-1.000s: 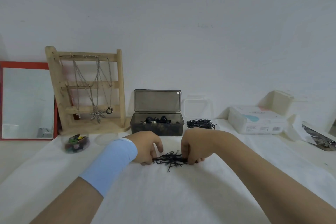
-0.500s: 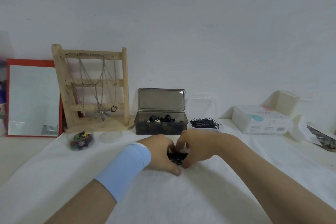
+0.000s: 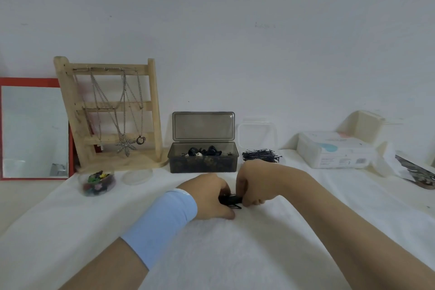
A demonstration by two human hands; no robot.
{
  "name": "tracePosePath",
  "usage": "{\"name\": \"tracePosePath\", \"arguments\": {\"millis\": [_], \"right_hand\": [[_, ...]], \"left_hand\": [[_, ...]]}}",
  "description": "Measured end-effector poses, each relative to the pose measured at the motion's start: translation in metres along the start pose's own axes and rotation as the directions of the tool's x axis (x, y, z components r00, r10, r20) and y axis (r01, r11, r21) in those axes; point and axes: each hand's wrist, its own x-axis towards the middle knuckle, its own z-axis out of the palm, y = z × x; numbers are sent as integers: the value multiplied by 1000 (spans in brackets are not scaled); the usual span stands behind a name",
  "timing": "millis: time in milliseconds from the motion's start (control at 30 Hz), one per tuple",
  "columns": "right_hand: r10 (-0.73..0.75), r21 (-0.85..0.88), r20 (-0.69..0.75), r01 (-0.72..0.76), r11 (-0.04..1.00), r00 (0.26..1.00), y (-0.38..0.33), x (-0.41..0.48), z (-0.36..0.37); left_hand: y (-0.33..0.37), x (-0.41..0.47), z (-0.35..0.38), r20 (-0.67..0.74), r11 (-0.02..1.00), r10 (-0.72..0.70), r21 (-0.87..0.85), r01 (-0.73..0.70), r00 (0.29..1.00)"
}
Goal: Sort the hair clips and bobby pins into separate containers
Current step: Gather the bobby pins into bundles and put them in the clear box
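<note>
Mirror [image 3: 35, 129] in a red frame leans against the wall at the far left. Just right of it stands a wooden jewellery stand [image 3: 68, 96], with several necklaces [image 3: 126, 146] hanging from its bars. In front of the stand, on the white cloth [image 3: 211, 261] that covers the table, sit a small clear bowl [image 3: 97, 185] of colourful pieces, too blurred to name, and beside it a flat round lid [image 3: 137, 176].

Next comes the left hand [image 3: 209, 198], with a light blue wristband [image 3: 162, 223] on the wrist. Its grip is narrow: the fingers curl around the left end of a bundle of loose bobby pins [image 3: 231, 200], and the thumb is down on the cloth. Behind the hands a dark box [image 3: 203, 165] stands with its cover upright, and black hair clips [image 3: 204, 150] lie inside it.

The bundle is low at the cloth, between both hands, near the middle of the table. The right hand [image 3: 256, 186] holds its right end, fingers closed over the pins. Behind this hand a heap of bobby pins [image 3: 260, 155] fills a shallow clear container [image 3: 282, 161], and a square clear lid [image 3: 256, 134] stands at the wall.

Further right are a white packet [image 3: 334, 150], a cream box [image 3: 360, 125] and, at the edge, a printed paper [image 3: 416, 172].
</note>
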Motion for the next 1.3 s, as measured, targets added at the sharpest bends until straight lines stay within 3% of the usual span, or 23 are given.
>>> {"name": "tracePosePath", "arguments": {"millis": [100,233,367,600,867,1100,1233,1300], "right_hand": [[8,71,-48,-5,997,999,3,-3,-6],[-29,-29,-81,27,999,996,0,-9,-6],[-78,-29,-33,77,997,996,-10,-2,7],[-131,31,-82,134,990,988,-7,3,7],[-24,25,8,24,999,1000,-5,-5,3],[-95,-54,-99,90,995,991,-14,3,13],[-103,-25,-108,101,995,989,-9,2,12],[-114,-30,-109,112,993,987,-11,2,13]], "left_hand": [[-5,7,1,-18,999,40,-34,-40,999],[-14,6,-5,-27,995,39,-90,-41,999],[-26,1,-15,44,994,-64,87,60,997],[-25,7,-12,17,999,1,41,-1,1000],[-21,1,-15,46,994,0,112,-5,999],[-22,2,-14,5,991,29,-135,-28,1000],[-28,-6,-23,28,992,-96,83,94,995],[-25,-6,-22,37,993,-106,60,103,994]]}}
